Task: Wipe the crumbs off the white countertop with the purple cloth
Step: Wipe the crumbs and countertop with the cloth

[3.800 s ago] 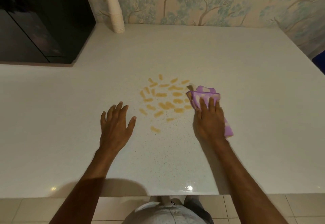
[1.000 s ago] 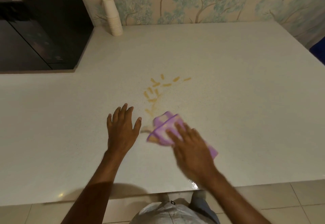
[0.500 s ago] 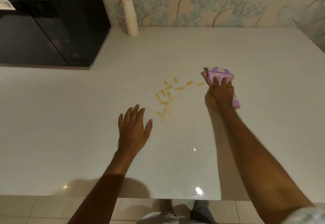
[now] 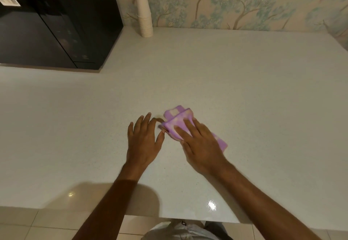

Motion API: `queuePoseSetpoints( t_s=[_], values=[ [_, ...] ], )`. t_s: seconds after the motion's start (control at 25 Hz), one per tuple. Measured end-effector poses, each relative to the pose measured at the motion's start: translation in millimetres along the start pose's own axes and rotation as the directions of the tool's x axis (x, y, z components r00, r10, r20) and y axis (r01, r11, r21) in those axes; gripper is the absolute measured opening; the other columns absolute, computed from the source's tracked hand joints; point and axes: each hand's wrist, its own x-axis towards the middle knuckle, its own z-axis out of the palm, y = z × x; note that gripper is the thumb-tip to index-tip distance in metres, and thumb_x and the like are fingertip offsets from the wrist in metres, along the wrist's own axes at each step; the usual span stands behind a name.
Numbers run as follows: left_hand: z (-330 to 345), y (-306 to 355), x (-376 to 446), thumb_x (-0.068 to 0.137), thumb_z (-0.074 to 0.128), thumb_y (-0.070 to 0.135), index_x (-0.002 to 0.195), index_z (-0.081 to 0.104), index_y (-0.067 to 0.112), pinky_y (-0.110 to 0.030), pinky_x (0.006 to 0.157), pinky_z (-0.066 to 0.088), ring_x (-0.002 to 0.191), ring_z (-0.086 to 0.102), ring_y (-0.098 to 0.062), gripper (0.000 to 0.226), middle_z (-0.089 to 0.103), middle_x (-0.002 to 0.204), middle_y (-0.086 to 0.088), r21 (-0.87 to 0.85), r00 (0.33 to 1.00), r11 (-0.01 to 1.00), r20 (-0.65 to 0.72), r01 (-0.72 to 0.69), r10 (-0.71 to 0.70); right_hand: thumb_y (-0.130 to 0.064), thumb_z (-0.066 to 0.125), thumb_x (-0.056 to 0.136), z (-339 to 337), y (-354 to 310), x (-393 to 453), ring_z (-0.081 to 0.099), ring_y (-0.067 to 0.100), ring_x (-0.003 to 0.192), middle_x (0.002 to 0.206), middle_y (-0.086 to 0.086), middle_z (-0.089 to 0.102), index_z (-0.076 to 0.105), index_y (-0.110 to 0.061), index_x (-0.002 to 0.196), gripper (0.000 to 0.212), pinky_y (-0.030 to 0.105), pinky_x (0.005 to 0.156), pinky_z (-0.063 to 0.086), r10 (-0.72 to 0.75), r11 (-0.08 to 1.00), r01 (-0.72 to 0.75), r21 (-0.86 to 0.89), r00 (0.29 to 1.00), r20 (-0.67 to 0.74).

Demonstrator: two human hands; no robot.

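The right hand (image 4: pixel 201 145) is laid flat, fingers spread, pressing the purple cloth (image 4: pixel 178 121) onto the bench (image 4: pixel 244 89). The left hand (image 4: pixel 143 141) is rested open beside it, holding nothing.

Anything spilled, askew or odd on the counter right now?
Only a small brownish smear or crumb bit on the white countertop, between the left hand and the folded purple cloth under the right hand. The stack of paper cups stands upright.
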Motion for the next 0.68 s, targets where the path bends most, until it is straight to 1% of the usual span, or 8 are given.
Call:
queuePoseSetpoints(
  t_s=[0.08, 0.2, 0.32, 0.4, 0.44, 0.48, 0.56, 0.68],
  values=[
    [1, 0, -1, 0.101, 0.038, 0.056, 0.151, 0.042, 0.022, -0.056, 0.124, 0.020, 0.153, 0.028, -0.028, 0.060, 0.033, 0.165, -0.004, 0.007, 1.000, 1.000, 0.003, 0.001, -0.001, -0.041, 0.025, 0.109, -9, 38, -24, 0.019, 0.023, 0.160, 0.170, -0.001, 0.027, 0.031, -0.037, 0.160, 0.052, 0.045, 0.129, 0.021, 0.063, 0.998, -0.064, -0.023, 0.998, -0.019],
    [1, 2, -3, 0.101, 0.031, 0.059, 0.154, 0.038, 0.023, -0.054, 0.125, 0.015, 0.155, 0.024, -0.027, 0.064, 0.029, 0.167, -0.003, 0.020, 1.000, 1.000, 0.011, -0.007, 0.007, -0.038, 0.026, 0.105, -34, 110, -21, 0.029, 0.028, 0.156, 0.166, 0.004, 0.037, 0.042, -0.031, 0.156, 0.054, 0.047, 0.124, 0.029, 0.236, 0.961, -0.246, -0.123, 0.968, -0.088],
    [0, 3, -3, 0.101, 0.031, 0.059, 0.153, 0.038, 0.023, -0.055, 0.125, 0.015, 0.155, 0.024, -0.027, 0.064, 0.029, 0.167, -0.003, 0.035, 1.000, 0.999, 0.012, 0.001, -0.001, -0.035, 0.025, 0.102, -57, 175, 22, 0.038, 0.042, 0.149, 0.161, 0.019, 0.042, 0.048, -0.017, 0.153, 0.059, 0.053, 0.120, 0.032, 0.443, 0.875, -0.467, -0.125, 0.878, -0.180],
    [0, 3, -2, 0.101, 0.032, 0.059, 0.153, 0.039, 0.022, -0.056, 0.125, 0.017, 0.155, 0.025, -0.027, 0.064, 0.030, 0.166, -0.004, 0.037, 1.000, 0.999, 0.020, 0.005, -0.006, -0.031, 0.032, 0.104, -65, 191, 63, 0.036, 0.050, 0.146, 0.160, 0.026, 0.040, 0.046, -0.013, 0.154, 0.054, 0.056, 0.120, 0.030, 0.564, 0.808, -0.585, -0.072, 0.803, -0.191],
    [0, 3, -3, 0.101, 0.032, 0.058, 0.153, 0.039, 0.022, -0.056, 0.125, 0.017, 0.155, 0.025, -0.027, 0.063, 0.030, 0.166, -0.004, 0.039, 1.000, 0.999, 0.021, 0.003, -0.004, -0.029, 0.035, 0.107, -67, 191, 84, 0.031, 0.051, 0.148, 0.162, 0.028, 0.035, 0.042, -0.013, 0.156, 0.052, 0.056, 0.121, 0.027, 0.595, 0.789, -0.611, -0.065, 0.786, -0.167],
    [-1, 3, -3, 0.101, 0.032, 0.058, 0.153, 0.039, 0.022, -0.056, 0.125, 0.017, 0.155, 0.025, -0.027, 0.063, 0.030, 0.166, -0.004, 0.041, 1.000, 0.999, 0.022, 0.004, -0.005, -0.028, 0.036, 0.109, -67, 187, 105, 0.026, 0.051, 0.150, 0.164, 0.029, 0.028, 0.036, -0.013, 0.159, 0.052, 0.055, 0.123, 0.023, 0.605, 0.785, -0.615, -0.065, 0.785, -0.133],
    [-1, 4, -3, 0.102, 0.033, 0.058, 0.153, 0.039, 0.022, -0.055, 0.125, 0.017, 0.154, 0.025, -0.026, 0.063, 0.031, 0.166, -0.004, 0.038, 1.000, 0.999, 0.022, 0.006, -0.007, -0.027, 0.030, 0.111, -65, 164, 144, 0.017, 0.049, 0.155, 0.168, 0.029, 0.015, 0.023, -0.013, 0.163, 0.054, 0.053, 0.126, 0.017, 0.558, 0.822, -0.562, -0.087, 0.827, -0.070],
    [-2, 6, -4, 0.102, 0.034, 0.057, 0.152, 0.041, 0.021, -0.056, 0.125, 0.019, 0.154, 0.027, -0.027, 0.062, 0.032, 0.165, -0.004, 0.042, 1.000, 0.999, 0.016, 0.007, -0.008, -0.027, 0.025, 0.112, -52, 99, 182, 0.010, 0.045, 0.158, 0.171, 0.024, 0.007, 0.014, -0.016, 0.165, 0.055, 0.052, 0.127, 0.015, 0.386, 0.919, -0.382, -0.103, 0.922, 0.025]
  ],
)
